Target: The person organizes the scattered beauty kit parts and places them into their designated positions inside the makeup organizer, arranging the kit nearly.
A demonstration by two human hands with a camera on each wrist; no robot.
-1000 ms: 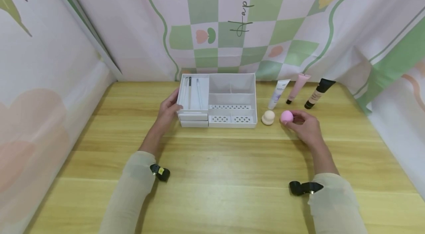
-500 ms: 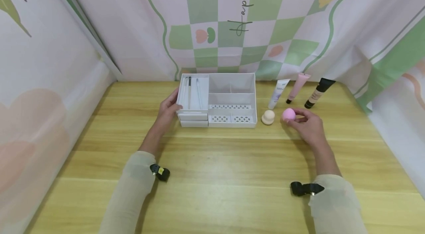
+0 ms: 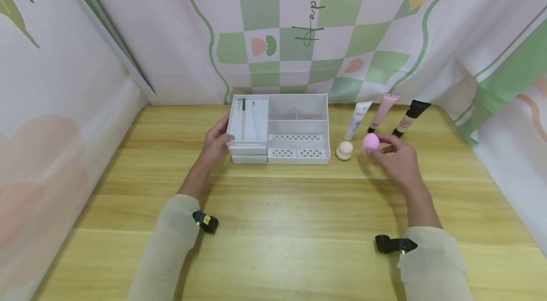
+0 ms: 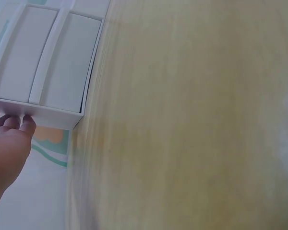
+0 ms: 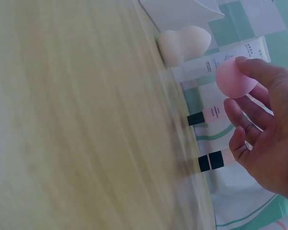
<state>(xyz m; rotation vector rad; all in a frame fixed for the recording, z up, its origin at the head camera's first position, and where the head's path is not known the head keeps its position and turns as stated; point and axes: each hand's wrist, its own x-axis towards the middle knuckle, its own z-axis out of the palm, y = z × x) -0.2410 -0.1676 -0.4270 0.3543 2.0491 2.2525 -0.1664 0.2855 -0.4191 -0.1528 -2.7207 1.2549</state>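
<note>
A pink makeup sponge (image 3: 371,142) is pinched between thumb and fingers of my right hand (image 3: 399,161), held just above the table. In the right wrist view the sponge (image 5: 234,79) looks rounded, with the other fingers loosely bent below it. My left hand (image 3: 215,144) rests against the left side of a white makeup organizer (image 3: 299,161), its thumb at the front corner. Fingertips of the left hand (image 4: 12,141) touch the side wall by the drawers (image 4: 69,62). Beside the organizer stands a beige makeup sponge (image 3: 344,151), narrow in the middle.
Behind the sponges stand a white tube (image 3: 358,120), a pink tube (image 3: 383,113) and a black-and-beige tube (image 3: 411,118). Several thin brushes (image 3: 244,119) lie in the organizer's left top tray. Patterned cloth (image 3: 299,44) rises behind the wooden table (image 3: 278,225).
My right hand has raised the pink sponge off the table, moving it slightly back. The left hand has stayed at the organizer's side.
</note>
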